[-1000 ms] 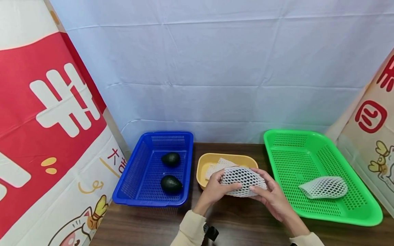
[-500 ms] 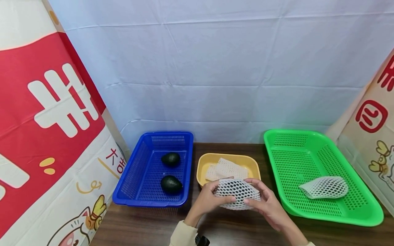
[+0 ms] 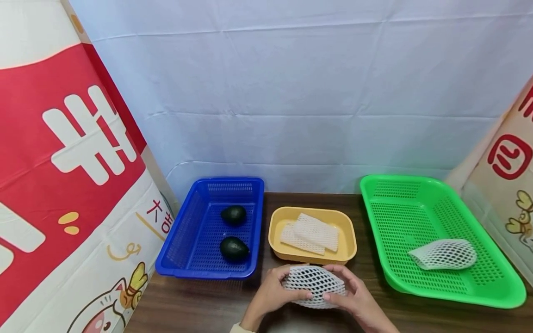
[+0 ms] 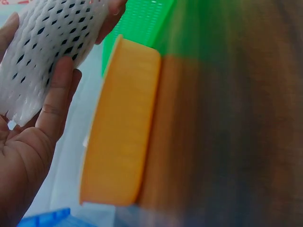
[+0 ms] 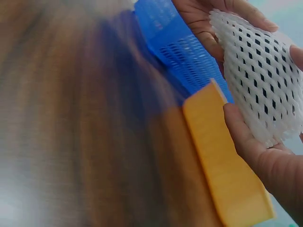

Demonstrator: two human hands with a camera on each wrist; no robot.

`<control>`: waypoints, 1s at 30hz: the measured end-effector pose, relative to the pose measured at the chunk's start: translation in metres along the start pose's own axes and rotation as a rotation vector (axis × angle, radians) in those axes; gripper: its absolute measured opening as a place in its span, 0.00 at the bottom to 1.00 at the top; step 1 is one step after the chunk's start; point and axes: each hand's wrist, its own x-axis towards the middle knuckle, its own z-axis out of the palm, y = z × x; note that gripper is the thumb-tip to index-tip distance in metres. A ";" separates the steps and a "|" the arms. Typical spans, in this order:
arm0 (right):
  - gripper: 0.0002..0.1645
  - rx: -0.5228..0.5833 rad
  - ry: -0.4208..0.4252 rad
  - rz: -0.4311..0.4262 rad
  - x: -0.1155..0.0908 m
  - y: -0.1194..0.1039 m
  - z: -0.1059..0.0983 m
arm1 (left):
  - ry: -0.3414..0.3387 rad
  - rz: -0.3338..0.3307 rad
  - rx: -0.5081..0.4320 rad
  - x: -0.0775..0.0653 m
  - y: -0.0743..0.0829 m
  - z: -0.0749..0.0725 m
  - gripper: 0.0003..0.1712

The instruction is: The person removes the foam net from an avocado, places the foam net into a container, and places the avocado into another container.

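A white foam fruit net (image 3: pixel 314 283) is stretched around something dark that shows through its mesh, likely an avocado. My left hand (image 3: pixel 269 293) grips its left end, thumb on the near side. My right hand (image 3: pixel 357 298) holds the other end in the same way. In the left wrist view the foam net (image 4: pixel 57 45) tapers to a flattened end by the left palm. Dark green avocados, one at the back (image 3: pixel 234 215) and one nearer (image 3: pixel 234 249), lie in the blue basket (image 3: pixel 166 263).
Behind the hands stands a yellow tub (image 3: pixel 314 256) with flat empty foam nets (image 3: pixel 316 231) in it. On the right, a green basket (image 3: pixel 399 222) holds another filled foam net (image 3: pixel 445 254). All stand on a dark wood table (image 3: pixel 200 305) before a pale cloth backdrop.
Both hands have drawn the netted item down and nearer to me, away from over the yellow tub, whose nets now show fully. Both hands keep their hold.
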 end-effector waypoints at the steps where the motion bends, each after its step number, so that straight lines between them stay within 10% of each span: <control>1: 0.32 -0.004 0.008 0.023 -0.001 0.003 0.001 | 0.000 -0.009 0.005 -0.003 -0.007 0.001 0.27; 6: 0.34 -0.005 0.019 0.099 -0.007 0.014 0.002 | -0.020 -0.087 -0.041 -0.015 -0.034 0.007 0.27; 30: 0.39 0.080 0.065 0.234 -0.013 0.048 0.007 | 0.024 -0.263 -0.006 -0.045 -0.047 0.008 0.27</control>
